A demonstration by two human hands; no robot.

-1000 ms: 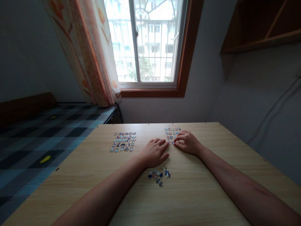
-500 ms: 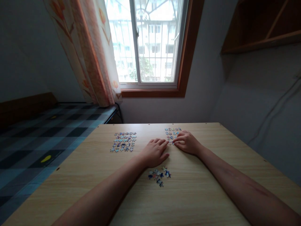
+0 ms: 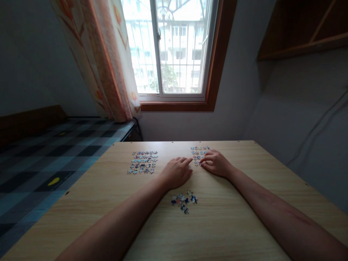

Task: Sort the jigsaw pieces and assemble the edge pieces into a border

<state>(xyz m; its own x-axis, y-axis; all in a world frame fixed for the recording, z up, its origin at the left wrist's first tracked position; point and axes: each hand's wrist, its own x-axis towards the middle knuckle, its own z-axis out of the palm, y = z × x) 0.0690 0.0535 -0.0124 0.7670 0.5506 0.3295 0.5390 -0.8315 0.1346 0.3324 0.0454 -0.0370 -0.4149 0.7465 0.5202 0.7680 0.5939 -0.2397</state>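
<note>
Small jigsaw puzzle pieces (image 3: 196, 153) are set out in short rows near the far edge of the table, partly covered by my right hand (image 3: 217, 164). The thumb and index fingertips of that hand come together on a jigsaw puzzle piece at the front left of these rows; the piece is mostly hidden. Just left of the rows, my left hand (image 3: 178, 172) lies palm down on the table, its fingers stretched out and holding nothing. The index finger points toward the rows. Nearer to me, a loose heap of jigsaw pieces (image 3: 181, 199) lies below my left hand.
A larger block of jigsaw pieces in rows (image 3: 143, 162) lies at the far left of the wooden table (image 3: 239, 224). Beside the table on the left is a bed with a checked cover (image 3: 81, 152). A window (image 3: 179, 54) and curtain (image 3: 108, 72) are behind.
My left hand has drawn back slightly to the left, its thumb tucking in closer and its index finger extending. My right hand stays almost in place over the rows.
</note>
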